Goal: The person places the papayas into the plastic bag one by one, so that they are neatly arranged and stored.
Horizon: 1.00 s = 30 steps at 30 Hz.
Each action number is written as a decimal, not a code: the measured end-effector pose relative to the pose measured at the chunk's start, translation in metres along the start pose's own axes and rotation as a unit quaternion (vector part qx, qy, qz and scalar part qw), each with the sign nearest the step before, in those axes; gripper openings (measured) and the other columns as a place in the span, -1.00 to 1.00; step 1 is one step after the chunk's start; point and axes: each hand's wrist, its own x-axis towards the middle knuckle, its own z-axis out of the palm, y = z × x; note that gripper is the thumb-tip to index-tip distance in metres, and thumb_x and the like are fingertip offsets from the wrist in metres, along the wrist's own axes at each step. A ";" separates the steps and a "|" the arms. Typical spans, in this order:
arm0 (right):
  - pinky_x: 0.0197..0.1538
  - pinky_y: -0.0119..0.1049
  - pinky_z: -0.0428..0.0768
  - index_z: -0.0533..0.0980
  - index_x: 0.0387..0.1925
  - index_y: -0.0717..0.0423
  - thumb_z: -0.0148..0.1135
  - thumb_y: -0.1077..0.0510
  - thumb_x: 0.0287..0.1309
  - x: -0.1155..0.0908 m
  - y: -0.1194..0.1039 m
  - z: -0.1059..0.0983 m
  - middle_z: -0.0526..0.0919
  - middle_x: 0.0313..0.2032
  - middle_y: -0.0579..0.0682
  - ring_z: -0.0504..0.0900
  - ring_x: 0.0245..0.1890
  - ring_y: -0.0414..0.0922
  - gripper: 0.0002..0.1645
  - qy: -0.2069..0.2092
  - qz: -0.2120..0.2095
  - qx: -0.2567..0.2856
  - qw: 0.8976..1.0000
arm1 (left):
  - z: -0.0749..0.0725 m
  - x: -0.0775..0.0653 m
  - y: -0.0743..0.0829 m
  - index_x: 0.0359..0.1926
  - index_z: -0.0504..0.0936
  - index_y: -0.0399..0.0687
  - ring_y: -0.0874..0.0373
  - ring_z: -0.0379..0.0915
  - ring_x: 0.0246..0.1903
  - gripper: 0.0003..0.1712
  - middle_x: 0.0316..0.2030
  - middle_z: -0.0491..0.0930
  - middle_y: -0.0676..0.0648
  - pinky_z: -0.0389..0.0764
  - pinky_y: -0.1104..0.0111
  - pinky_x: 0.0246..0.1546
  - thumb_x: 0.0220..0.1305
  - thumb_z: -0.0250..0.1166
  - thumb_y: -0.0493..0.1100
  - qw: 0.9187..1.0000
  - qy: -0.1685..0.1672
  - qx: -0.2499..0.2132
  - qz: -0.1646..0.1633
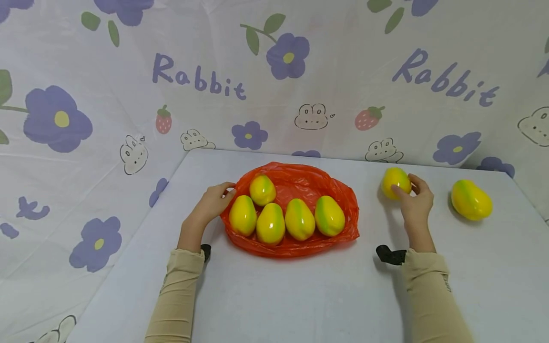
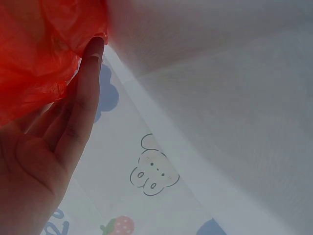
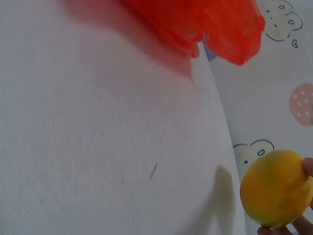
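Note:
A red plastic bag [image 1: 302,183] lies spread on the table, with several glossy yellow-green mangoes [image 1: 271,224] in it. My left hand [image 1: 212,202] holds the bag's left rim; in the left wrist view its fingers [image 2: 85,98] lie along the outside of the red plastic, and the thumb is hidden there. To the right of the bag, my right hand [image 1: 417,202] grips another mango [image 1: 395,183] between thumb and fingers. The right wrist view shows this mango [image 3: 276,188] raised above the table, its shadow beneath. One more mango [image 1: 471,200] lies farther right.
The white table [image 1: 309,295] ends at a back edge against a patterned cloth [image 1: 274,95] with flowers and rabbits. A black strap piece [image 1: 390,255] juts from the right wrist, another from the left.

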 end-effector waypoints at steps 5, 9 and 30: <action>0.46 -0.22 0.29 0.23 0.43 0.00 0.19 0.12 0.31 -0.014 -0.012 0.019 0.24 0.45 -0.03 0.20 0.46 -0.06 -0.30 -0.017 -0.040 -0.007 0.999 | 0.001 0.001 -0.001 0.38 0.33 -0.08 -0.15 0.46 0.14 -0.48 0.19 0.50 -0.29 0.53 0.01 0.19 0.52 -0.04 0.00 1.000 -0.005 0.002 -0.002; 0.45 -0.15 0.31 0.26 0.42 0.02 0.22 0.12 0.29 -0.024 -0.023 0.033 0.27 0.44 -0.02 0.22 0.45 -0.04 -0.30 -0.035 -0.073 -0.003 0.997 | 0.001 0.001 0.000 0.38 0.33 -0.09 -0.15 0.46 0.14 -0.48 0.20 0.50 -0.29 0.53 0.01 0.19 0.52 -0.04 0.00 1.000 -0.005 0.000 -0.002; 0.44 -0.08 0.32 0.31 0.37 0.04 0.26 0.13 0.25 -0.074 -0.057 0.102 0.34 0.38 0.06 0.25 0.43 0.03 -0.32 -0.152 -0.104 0.022 0.983 | 0.001 0.000 0.001 0.37 0.35 -0.10 -0.16 0.47 0.13 -0.49 0.18 0.51 -0.30 0.53 0.00 0.19 0.52 -0.04 -0.01 1.000 0.003 0.004 0.006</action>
